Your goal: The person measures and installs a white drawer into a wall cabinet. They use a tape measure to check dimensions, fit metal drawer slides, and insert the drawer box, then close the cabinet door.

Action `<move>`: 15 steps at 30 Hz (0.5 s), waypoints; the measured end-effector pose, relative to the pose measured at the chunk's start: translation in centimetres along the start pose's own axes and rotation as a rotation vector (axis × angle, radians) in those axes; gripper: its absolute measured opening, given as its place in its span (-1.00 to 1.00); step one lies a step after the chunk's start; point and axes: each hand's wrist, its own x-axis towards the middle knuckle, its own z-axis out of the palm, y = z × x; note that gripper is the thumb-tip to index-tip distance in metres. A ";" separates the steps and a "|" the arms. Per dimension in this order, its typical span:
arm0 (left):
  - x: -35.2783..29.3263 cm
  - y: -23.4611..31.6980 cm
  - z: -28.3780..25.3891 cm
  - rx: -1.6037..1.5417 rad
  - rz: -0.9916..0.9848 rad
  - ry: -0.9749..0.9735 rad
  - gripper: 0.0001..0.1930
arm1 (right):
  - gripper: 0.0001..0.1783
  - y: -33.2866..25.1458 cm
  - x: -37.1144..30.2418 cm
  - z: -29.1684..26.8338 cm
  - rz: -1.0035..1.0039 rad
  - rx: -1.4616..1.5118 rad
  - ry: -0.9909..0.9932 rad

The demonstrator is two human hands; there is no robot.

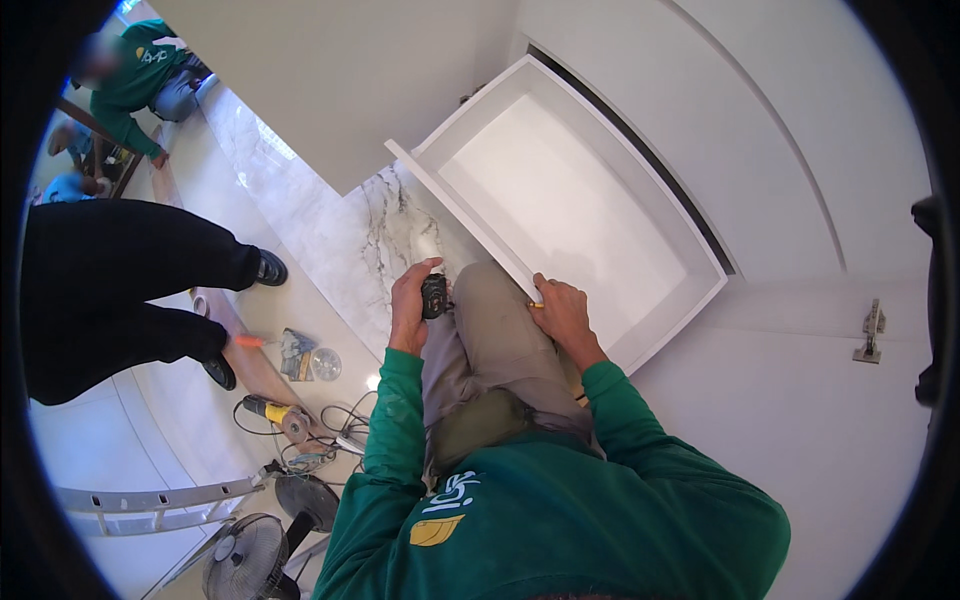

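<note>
The left hand [410, 300] is closed around a small black tool [434, 296] just beside the white drawer [560, 190]. The right hand [565, 312] presses on the drawer's near rim, pinching a yellow pencil [537, 304], likely to steady the drawer.

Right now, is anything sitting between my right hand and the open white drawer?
Nothing visible. The right hand already rests on the front edge of the white drawer, with a small yellow-tipped item under the fingers. The left hand holds a small black tool beside the raised knee.
</note>
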 end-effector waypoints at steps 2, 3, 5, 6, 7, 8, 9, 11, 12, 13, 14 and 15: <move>-0.2 0.1 -0.5 -0.016 -0.022 0.011 -0.57 | -0.58 -0.2 0.3 0.2 0.008 -0.027 -0.033; -0.3 0.0 -0.9 -0.025 -0.031 0.012 -0.57 | -0.55 -0.3 0.3 0.5 0.027 -0.055 -0.070; -0.7 -0.1 -1.8 -0.028 -0.017 0.018 -0.57 | -0.48 -0.1 0.5 1.0 0.058 -0.102 -0.100; -0.8 -0.2 -2.3 -0.028 -0.009 0.014 -0.57 | -0.45 0.1 0.8 1.4 0.038 -0.108 -0.123; -1.0 -0.2 -2.7 -0.029 -0.015 0.021 -0.57 | -0.42 0.3 1.2 1.7 0.034 -0.126 -0.156; -1.2 -0.2 -3.2 -0.031 -0.018 0.028 -0.58 | -0.38 0.5 1.5 2.0 0.027 -0.142 -0.188; -1.4 -0.1 -3.7 -0.032 -0.024 0.044 -0.58 | -0.36 0.7 1.9 2.3 0.019 -0.158 -0.220; -1.9 -0.1 -4.6 -0.032 0.005 0.045 -0.59 | -0.31 1.0 2.6 2.7 0.014 -0.206 -0.305; -2.2 -0.1 -5.0 -0.034 0.014 0.052 -0.59 | -0.34 1.1 2.9 2.8 -0.003 -0.196 -0.310; -2.4 -0.1 -5.5 -0.029 0.024 0.059 -0.59 | -0.36 1.0 3.2 3.0 -0.005 -0.198 -0.335; -2.7 -0.1 -5.9 -0.023 0.032 0.067 -0.59 | -0.39 0.9 3.5 3.1 0.000 -0.209 -0.369; -3.0 -0.2 -6.4 -0.019 0.046 0.074 -0.60 | -0.38 0.8 3.7 3.2 -0.019 -0.205 -0.369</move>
